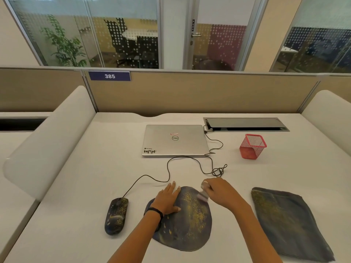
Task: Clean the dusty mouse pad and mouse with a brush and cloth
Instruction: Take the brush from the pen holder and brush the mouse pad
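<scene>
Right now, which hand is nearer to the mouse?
Left. The left hand presses flat on the mouse pad, just right of the mouse; the right hand holds the brush farther right.

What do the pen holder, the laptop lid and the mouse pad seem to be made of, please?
The pen holder looks like red-coated metal mesh: its fine grid lets light through. The laptop lid seems silvery metal or metal-look plastic, with a smooth matt sheen. The mouse pad appears a thin, soft, cloth-topped sheet, dark and matt, speckled with yellow dust.
</scene>
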